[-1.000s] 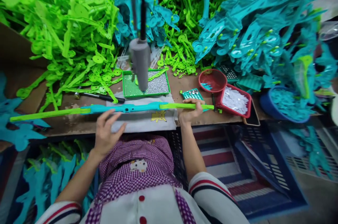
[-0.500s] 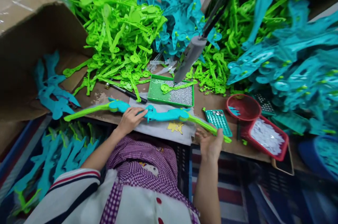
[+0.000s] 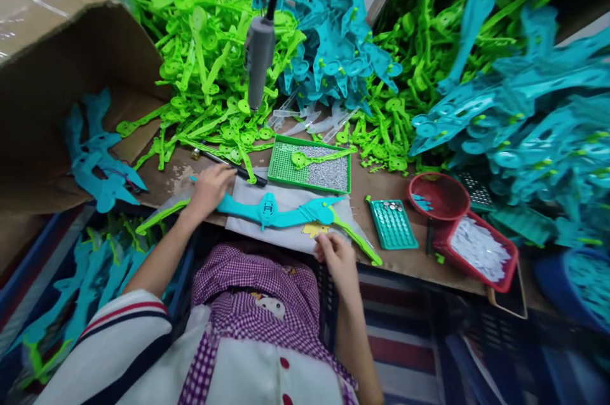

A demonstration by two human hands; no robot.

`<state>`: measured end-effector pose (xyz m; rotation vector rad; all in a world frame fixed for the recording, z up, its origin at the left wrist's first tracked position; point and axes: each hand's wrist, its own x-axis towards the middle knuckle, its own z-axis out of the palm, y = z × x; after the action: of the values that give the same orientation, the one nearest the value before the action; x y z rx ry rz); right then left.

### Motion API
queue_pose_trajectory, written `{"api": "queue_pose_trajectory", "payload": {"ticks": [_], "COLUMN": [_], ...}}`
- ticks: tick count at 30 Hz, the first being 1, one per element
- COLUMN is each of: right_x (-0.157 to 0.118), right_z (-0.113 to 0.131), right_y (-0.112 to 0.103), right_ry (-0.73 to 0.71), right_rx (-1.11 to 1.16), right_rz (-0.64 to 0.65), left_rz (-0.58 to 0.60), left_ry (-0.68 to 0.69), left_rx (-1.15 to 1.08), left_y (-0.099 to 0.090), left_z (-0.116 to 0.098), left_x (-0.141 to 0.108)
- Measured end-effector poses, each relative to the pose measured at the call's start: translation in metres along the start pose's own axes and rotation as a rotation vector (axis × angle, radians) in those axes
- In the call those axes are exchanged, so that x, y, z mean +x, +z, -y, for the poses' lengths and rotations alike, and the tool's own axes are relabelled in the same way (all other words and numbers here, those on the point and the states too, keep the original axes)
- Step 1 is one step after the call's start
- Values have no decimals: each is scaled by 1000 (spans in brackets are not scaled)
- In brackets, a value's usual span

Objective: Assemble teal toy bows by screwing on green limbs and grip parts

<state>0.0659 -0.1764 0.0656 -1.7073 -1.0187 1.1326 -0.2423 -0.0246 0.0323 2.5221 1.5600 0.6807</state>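
Note:
A long turquoise plastic piece [image 3: 286, 217] with bright green arms lies crosswise at the table's front edge, over a pale cloth [image 3: 245, 225]. My left hand [image 3: 210, 192] is closed over its left end, hiding the joint there. Its left green arm [image 3: 162, 217] sticks out past my wrist. Below the piece's right end, my right hand [image 3: 337, 257] is closed with curled fingers; whether anything is between them is hidden. The right green arm [image 3: 355, 236] slants down beside that hand, apparently apart from it. A grey hanging screwdriver [image 3: 260, 61] points down behind.
A green tray [image 3: 286, 163] holds small metal screws, with a green arm across it. To the right are a teal tray [image 3: 393, 227], a red bowl [image 3: 441, 198] and a red container [image 3: 509, 265] of white pieces. Piles of green [image 3: 204, 55] and turquoise parts [image 3: 328, 30] stand behind; a cardboard box [image 3: 71, 23] is left.
The screwdriver has swung left and up, away from the screw tray. My left hand has moved left along the piece. My right hand has left the green arm and moved left; both arms now angle downward.

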Motion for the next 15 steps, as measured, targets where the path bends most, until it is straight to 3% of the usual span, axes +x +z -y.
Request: {"api": "queue_pose_trajectory", "payload": {"ticks": [4, 8, 11, 15], "right_x": [12, 9, 10, 29], "right_z": [30, 52, 79, 113], "right_y": [50, 60, 65, 98], "right_ry": [-268, -391, -387, -365], "right_rx": [-195, -250, -148, 140], "right_rz": [175, 270, 293, 464], "left_rz": [273, 354, 231, -104], "left_ry": [16, 156, 87, -147], "left_rx": [193, 188, 123, -23], "left_y": [1, -7, -28, -66], "left_z": [19, 26, 41, 62], "left_x": [49, 64, 68, 77]}}
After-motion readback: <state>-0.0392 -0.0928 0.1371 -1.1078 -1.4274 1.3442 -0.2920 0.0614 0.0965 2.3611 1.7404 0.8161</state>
